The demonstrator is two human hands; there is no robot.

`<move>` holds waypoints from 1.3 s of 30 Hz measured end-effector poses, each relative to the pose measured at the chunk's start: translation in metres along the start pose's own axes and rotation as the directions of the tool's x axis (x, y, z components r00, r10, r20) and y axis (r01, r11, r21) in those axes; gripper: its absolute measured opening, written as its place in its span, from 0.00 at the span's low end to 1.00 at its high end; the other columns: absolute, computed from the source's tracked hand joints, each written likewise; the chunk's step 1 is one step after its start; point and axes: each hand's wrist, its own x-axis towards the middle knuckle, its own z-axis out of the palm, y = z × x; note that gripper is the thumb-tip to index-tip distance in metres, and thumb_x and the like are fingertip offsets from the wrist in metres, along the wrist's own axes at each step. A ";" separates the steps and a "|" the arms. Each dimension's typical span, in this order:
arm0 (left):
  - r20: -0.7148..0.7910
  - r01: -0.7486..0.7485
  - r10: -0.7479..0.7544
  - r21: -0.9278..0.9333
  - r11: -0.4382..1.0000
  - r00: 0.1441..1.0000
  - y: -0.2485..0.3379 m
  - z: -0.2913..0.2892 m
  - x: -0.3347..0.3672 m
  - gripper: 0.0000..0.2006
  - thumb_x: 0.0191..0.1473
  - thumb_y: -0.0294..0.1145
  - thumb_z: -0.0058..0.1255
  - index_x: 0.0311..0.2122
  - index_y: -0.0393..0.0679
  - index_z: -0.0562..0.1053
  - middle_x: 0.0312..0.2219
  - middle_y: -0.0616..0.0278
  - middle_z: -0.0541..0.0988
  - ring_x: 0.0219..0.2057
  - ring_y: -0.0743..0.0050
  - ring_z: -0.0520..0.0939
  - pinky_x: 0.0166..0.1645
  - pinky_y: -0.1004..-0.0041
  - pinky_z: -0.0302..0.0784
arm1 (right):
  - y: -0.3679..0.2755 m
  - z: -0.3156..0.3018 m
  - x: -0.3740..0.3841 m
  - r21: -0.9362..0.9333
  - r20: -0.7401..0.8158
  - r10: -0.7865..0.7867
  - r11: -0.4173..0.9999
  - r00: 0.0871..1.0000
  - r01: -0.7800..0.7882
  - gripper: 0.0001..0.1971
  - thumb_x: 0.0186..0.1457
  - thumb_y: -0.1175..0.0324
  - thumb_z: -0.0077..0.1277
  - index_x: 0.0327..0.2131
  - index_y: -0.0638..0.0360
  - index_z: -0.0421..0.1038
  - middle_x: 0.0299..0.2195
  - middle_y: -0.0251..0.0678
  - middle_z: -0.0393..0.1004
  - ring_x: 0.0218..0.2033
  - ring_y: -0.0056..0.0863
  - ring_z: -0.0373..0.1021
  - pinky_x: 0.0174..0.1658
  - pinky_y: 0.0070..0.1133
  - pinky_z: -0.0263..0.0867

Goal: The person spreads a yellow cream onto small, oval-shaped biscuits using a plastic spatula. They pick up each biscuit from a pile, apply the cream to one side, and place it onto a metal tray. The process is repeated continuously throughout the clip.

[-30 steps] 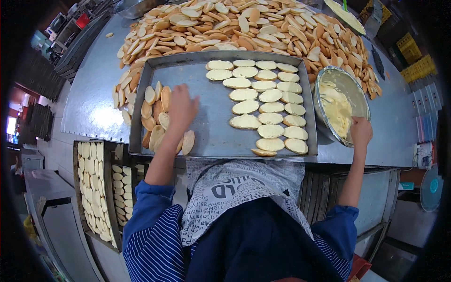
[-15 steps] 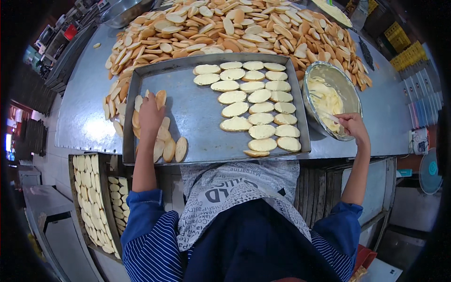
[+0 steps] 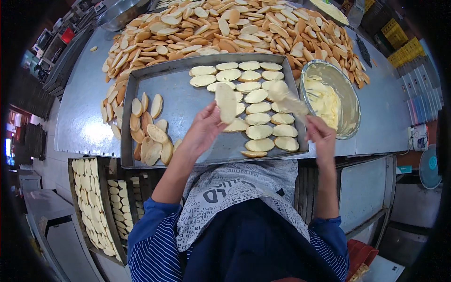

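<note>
Nearby, yellow crates (image 3: 413, 56) stand right of the shiny grey table (image 3: 80, 113).

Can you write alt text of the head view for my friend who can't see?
A left hand holds up a bread slice and the right hand a spreader with cream, above a tray of cream-topped slices and plain ones. A bowl of cream stands to the right, a heap of slices behind.

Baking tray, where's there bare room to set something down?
The baking tray is bare at upper left and down the middle, between plain slices and coated slices, partly beneath the left hand. Lower left and right side are crowded.
</note>
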 end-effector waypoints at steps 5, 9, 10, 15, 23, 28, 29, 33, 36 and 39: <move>0.057 0.082 -0.077 -0.088 0.993 0.995 -0.012 0.014 -0.001 0.23 0.58 0.34 0.46 0.56 0.40 0.57 0.49 0.58 0.69 0.48 0.69 0.73 0.53 0.70 0.73 | -0.008 0.062 -0.023 -0.416 0.022 -0.420 0.821 0.907 0.390 0.21 0.42 0.87 0.46 0.41 0.57 0.76 0.33 0.35 0.74 0.24 0.21 0.68 0.27 0.17 0.64; 0.065 0.104 -0.093 -0.198 0.975 0.994 -0.011 0.014 -0.002 0.23 0.58 0.31 0.47 0.56 0.41 0.57 0.47 0.58 0.69 0.47 0.69 0.74 0.52 0.70 0.74 | -0.006 0.069 -0.027 -0.628 0.177 -0.585 0.552 0.791 0.548 0.28 0.31 0.86 0.45 0.40 0.52 0.77 0.33 0.33 0.74 0.25 0.28 0.70 0.28 0.21 0.64; 0.070 0.107 -0.094 -0.222 0.969 0.993 -0.012 0.010 -0.001 0.23 0.57 0.31 0.47 0.56 0.41 0.57 0.47 0.58 0.69 0.47 0.69 0.74 0.52 0.70 0.74 | -0.009 0.069 -0.028 -0.660 0.215 -0.609 0.486 0.764 0.573 0.28 0.31 0.85 0.45 0.41 0.51 0.77 0.33 0.32 0.75 0.25 0.28 0.70 0.27 0.21 0.64; 0.064 0.094 -0.079 -0.289 0.953 0.995 -0.008 0.007 -0.001 0.23 0.55 0.30 0.51 0.55 0.47 0.59 0.47 0.62 0.69 0.47 0.71 0.73 0.49 0.72 0.75 | -0.016 0.060 -0.028 -0.697 0.192 -0.632 0.451 0.751 0.558 0.28 0.31 0.83 0.45 0.40 0.51 0.77 0.32 0.30 0.75 0.24 0.27 0.69 0.25 0.22 0.61; 0.092 0.064 -0.035 -0.332 0.941 0.995 0.000 -0.001 0.001 0.25 0.52 0.30 0.55 0.54 0.51 0.60 0.48 0.65 0.69 0.47 0.71 0.73 0.49 0.73 0.73 | -0.020 0.059 -0.033 -0.603 0.317 -0.614 0.458 0.723 0.653 0.28 0.30 0.82 0.46 0.40 0.51 0.77 0.32 0.30 0.75 0.24 0.27 0.69 0.26 0.22 0.60; 0.129 0.113 -0.070 -0.363 0.925 0.989 -0.005 -0.004 -0.003 0.27 0.51 0.30 0.56 0.55 0.50 0.60 0.48 0.65 0.68 0.48 0.71 0.72 0.50 0.71 0.73 | -0.015 0.057 -0.038 -0.636 0.254 -0.678 0.421 0.690 0.647 0.28 0.30 0.80 0.47 0.42 0.49 0.77 0.35 0.30 0.74 0.25 0.25 0.67 0.28 0.22 0.58; 0.138 0.143 -0.098 -0.369 0.918 0.986 -0.007 -0.001 -0.004 0.28 0.50 0.30 0.56 0.55 0.50 0.59 0.49 0.64 0.68 0.48 0.69 0.72 0.50 0.69 0.72 | -0.010 0.060 -0.037 -0.657 0.256 -0.681 0.398 0.686 0.640 0.28 0.31 0.80 0.47 0.42 0.49 0.77 0.36 0.30 0.74 0.26 0.25 0.67 0.28 0.22 0.57; 0.183 0.191 -0.132 -0.355 0.915 0.974 -0.014 0.009 -0.009 0.31 0.49 0.30 0.57 0.57 0.48 0.58 0.50 0.60 0.68 0.49 0.64 0.71 0.50 0.64 0.71 | 0.004 0.072 -0.016 -0.727 0.252 -0.695 0.324 0.673 0.606 0.29 0.32 0.80 0.47 0.43 0.49 0.76 0.38 0.30 0.74 0.27 0.24 0.67 0.29 0.22 0.56; 0.189 0.160 -0.102 -0.323 0.933 0.977 -0.011 0.010 -0.011 0.31 0.48 0.29 0.57 0.57 0.48 0.57 0.50 0.60 0.68 0.49 0.64 0.72 0.50 0.64 0.72 | -0.001 0.077 -0.001 -0.741 0.200 -0.667 0.376 0.718 0.556 0.28 0.32 0.83 0.46 0.43 0.51 0.76 0.39 0.31 0.74 0.27 0.26 0.67 0.29 0.23 0.58; 0.116 0.087 -0.058 -0.258 0.962 0.992 -0.005 0.003 -0.008 0.31 0.48 0.28 0.57 0.57 0.48 0.57 0.50 0.61 0.69 0.48 0.66 0.73 0.50 0.66 0.72 | -0.007 0.078 0.003 -0.653 0.123 -0.616 0.540 0.778 0.531 0.27 0.32 0.84 0.45 0.41 0.53 0.76 0.38 0.32 0.74 0.26 0.29 0.68 0.30 0.24 0.61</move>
